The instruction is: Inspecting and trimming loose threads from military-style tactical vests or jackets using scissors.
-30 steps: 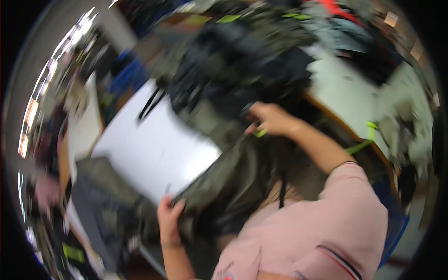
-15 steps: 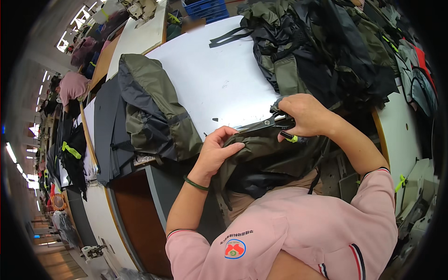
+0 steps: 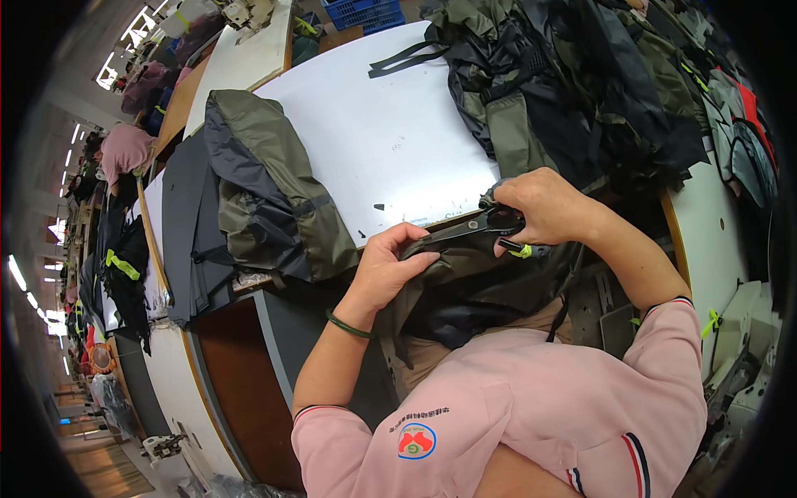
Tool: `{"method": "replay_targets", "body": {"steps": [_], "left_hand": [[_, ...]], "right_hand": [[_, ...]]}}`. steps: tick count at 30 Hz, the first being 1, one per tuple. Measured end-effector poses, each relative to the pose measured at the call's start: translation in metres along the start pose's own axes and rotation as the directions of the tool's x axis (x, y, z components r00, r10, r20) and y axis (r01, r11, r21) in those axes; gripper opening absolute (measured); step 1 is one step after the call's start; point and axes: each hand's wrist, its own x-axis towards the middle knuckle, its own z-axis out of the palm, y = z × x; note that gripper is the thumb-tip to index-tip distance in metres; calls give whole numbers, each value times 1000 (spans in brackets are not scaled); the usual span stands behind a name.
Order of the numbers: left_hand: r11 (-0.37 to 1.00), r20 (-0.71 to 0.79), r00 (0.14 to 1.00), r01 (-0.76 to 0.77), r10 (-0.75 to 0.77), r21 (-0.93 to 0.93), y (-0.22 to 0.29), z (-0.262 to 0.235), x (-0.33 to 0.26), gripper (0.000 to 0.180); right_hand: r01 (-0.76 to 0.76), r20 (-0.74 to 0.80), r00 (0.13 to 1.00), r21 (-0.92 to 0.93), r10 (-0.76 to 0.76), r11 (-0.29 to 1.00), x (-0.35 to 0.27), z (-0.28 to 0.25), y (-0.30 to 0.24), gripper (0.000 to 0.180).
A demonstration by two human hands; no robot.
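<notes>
My right hand (image 3: 538,209) is closed round the black handles of a pair of scissors (image 3: 462,231), which has a scrap of yellow-green material tied to it. The blades point left, over the upper edge of an olive and black fabric piece (image 3: 490,286), and their tips reach my left hand. That fabric hangs over my lap, at the near edge of the white tabletop (image 3: 390,141). My left hand (image 3: 388,264) pinches the fabric's edge between thumb and fingers. Whether the blades are fully closed is hard to make out.
An olive and black bag-like piece (image 3: 278,191) lies left of the white top, beside dark grey panels (image 3: 187,224). Olive and black pieces with straps (image 3: 548,91) are heaped at the right. A blue crate (image 3: 363,12) stands at the back. Someone in pink (image 3: 126,153) is at far left.
The scissors have shifted slightly left along the fabric edge, their blades now closer to my left fingers. The hands keep nearly the same places; the view has moved a little.
</notes>
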Motion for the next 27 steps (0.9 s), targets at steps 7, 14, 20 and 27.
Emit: {"method": "replay_targets", "body": {"steps": [7,14,20,27], "left_hand": [[999,-4,1000,-6,6,33,-3,1,-3,18],[996,-20,999,-43,44,77,8,-3,9,19],[911,-139,956,-193,258,364,57,-64,68,20],[69,608,634,-717,478,693,20,64,43,27]], "right_hand": [[-44,25,999,32,43,999,-9,7,1,52],[-209,-140,961,204,240,956,-27,8,9,44],[-411,-135,853,420,504,809,-81,5,-1,38],[-593,-110,712,435,694,678,-165,96,-12,39]]}}
